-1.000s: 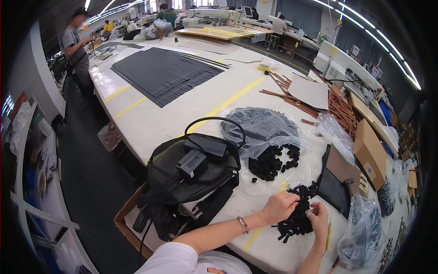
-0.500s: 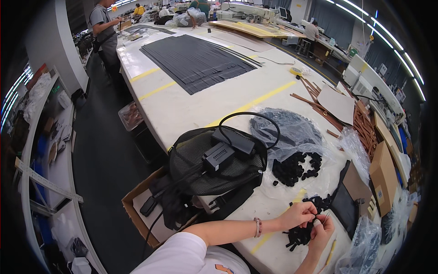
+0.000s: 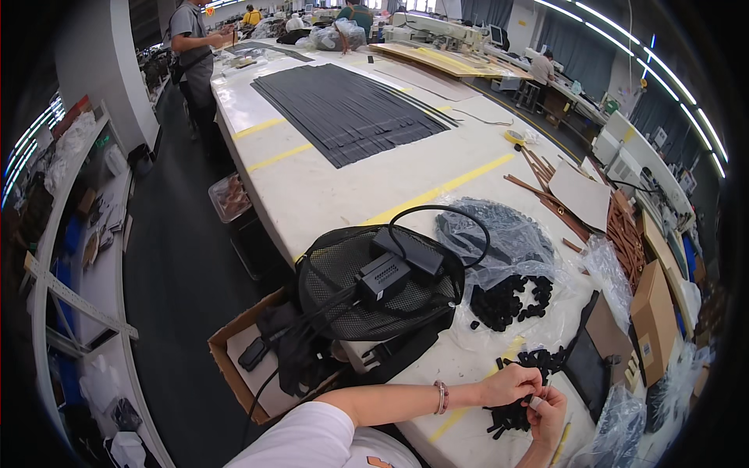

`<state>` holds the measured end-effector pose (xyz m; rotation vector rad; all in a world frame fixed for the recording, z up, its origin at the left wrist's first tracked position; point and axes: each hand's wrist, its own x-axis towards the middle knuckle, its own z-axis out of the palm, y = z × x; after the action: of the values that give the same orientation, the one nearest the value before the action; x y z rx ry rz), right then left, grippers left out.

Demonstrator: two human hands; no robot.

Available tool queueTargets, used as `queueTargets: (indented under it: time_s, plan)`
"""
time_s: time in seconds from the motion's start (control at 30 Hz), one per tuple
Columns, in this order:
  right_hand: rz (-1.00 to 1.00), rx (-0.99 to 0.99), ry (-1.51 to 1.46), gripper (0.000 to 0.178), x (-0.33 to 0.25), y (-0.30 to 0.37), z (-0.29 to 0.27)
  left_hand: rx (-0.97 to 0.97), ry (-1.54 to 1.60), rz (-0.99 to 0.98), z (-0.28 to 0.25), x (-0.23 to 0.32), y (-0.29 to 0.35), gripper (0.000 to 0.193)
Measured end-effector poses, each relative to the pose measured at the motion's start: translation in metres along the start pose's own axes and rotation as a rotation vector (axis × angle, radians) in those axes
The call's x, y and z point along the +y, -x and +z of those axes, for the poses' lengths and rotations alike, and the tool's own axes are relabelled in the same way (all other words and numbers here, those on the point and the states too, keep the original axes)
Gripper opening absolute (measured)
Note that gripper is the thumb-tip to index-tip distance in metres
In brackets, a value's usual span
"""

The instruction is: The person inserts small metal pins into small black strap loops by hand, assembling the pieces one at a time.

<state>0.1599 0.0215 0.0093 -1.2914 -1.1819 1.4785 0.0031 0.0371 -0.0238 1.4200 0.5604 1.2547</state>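
Note:
My left hand (image 3: 509,384) and my right hand (image 3: 548,415) meet above a pile of small black pieces (image 3: 511,417) at the table's near right. Both are closed, thumbs and fingertips pinched together. A small black piece seems to sit between the fingertips, mostly hidden by them. Something thin and pale (image 3: 549,380) sticks up beside my right fingers; its kind is too small to make out. Past my hands, more black pieces (image 3: 499,303) lie by a clear plastic bag (image 3: 493,232) with dark contents. A yellow pen-like stick (image 3: 562,443) rests beside my right wrist.
A black mesh bag (image 3: 335,273) with a cabled black box (image 3: 382,278) stands left of the pieces. Dark strips (image 3: 343,109) cover the far table (image 3: 312,183). Brown strips (image 3: 624,226) and a cardboard box (image 3: 654,312) line the right. A person (image 3: 195,62) stands far left.
The view has shifted slightly, so the table sits lower and farther right. My hands stay together over the black pile, with the fingers slightly re-angled.

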Motion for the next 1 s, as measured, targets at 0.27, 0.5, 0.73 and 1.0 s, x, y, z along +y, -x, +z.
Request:
queueTargets:
  time_s: [0.27, 0.5, 0.73, 1.0]
  plan:
    - [-0.166, 0.109, 0.175, 0.003, -0.004, 0.006, 0.017, 0.053, 0.132, -0.217, -0.004, 0.022, 0.001, 0.006]
    - [-0.319, 0.233, 0.323, 0.003, 0.006, 0.0, 0.021, 0.16, -0.291, 0.115, 0.0, -0.003, 0.004, 0.013]
    - [-0.479, 0.302, 0.564, 0.004, 0.005, 0.009, 0.031, 0.023, 0.238, -0.222, 0.0, 0.001, 0.0, 0.018]
    - [-0.557, 0.368, 0.682, 0.006, 0.003, 0.015, 0.04, -0.075, 0.641, -0.522, -0.007, -0.009, 0.001, 0.012]
